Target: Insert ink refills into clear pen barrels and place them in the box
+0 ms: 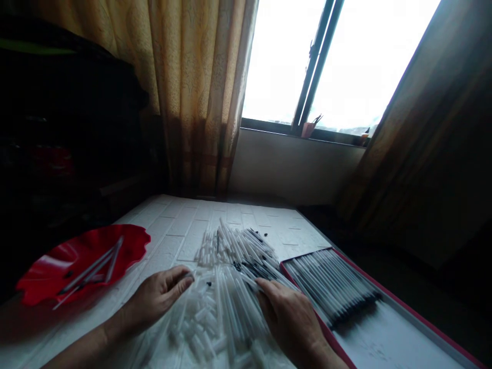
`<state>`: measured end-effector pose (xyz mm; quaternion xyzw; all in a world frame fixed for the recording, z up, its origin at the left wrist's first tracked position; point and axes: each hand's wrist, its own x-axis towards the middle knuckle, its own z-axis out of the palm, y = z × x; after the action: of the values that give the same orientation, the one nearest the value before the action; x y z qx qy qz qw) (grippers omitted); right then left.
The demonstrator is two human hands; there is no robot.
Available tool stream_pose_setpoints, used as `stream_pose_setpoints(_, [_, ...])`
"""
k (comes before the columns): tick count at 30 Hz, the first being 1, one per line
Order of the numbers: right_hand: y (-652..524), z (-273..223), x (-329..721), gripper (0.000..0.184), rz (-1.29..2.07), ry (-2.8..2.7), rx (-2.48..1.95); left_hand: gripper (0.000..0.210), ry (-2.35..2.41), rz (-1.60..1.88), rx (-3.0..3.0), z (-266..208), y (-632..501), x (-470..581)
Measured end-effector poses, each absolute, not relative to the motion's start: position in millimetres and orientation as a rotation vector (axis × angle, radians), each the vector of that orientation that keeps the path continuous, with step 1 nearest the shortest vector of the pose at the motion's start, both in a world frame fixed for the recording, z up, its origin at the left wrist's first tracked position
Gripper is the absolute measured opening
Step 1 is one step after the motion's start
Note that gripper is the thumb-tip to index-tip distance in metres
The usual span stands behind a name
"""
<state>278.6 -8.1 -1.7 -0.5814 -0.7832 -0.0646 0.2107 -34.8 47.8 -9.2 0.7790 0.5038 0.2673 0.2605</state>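
My left hand [163, 292] is closed, thumb and forefinger pinched at the left of the pile; what sits between them is too small to make out. My right hand [288, 315] has its fingers closed around the end of a white pen barrel [249, 281]. Between the hands lie long clear tubes [232, 302] and many short translucent pieces [202, 323], blurred toward the front. Just beyond is a heap of white pen barrels [234, 243], with dark pen parts [257, 270] beside my right fingertips.
A shallow red box [415, 328] on the right holds a row of pens [330, 284] with black ends. At left stands a red wavy-edged dish [130, 238] with a few pens inside. The table [184, 215] has a white brick pattern; curtains and a window rise behind.
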Motion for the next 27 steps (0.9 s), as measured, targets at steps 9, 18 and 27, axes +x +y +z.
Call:
stream_pose_setpoints(9, [-5.9,5.0,260.1,0.038,-0.036,-2.164,-2.057,0.058,1.929,0.296,2.300,-13.5,50.2,-50.8])
stream_pose_setpoints(18, [-11.5,3.3,252.1,0.034,-0.110,-2.176,-1.986,0.048,1.957,0.025,2.376,-10.7,48.0,-47.4])
stream_pose_setpoints(27, [-11.0,-6.2,253.1,0.025,-0.203,-2.107,-1.891,0.052,1.938,-0.017,2.351,-3.6,47.1,-45.6])
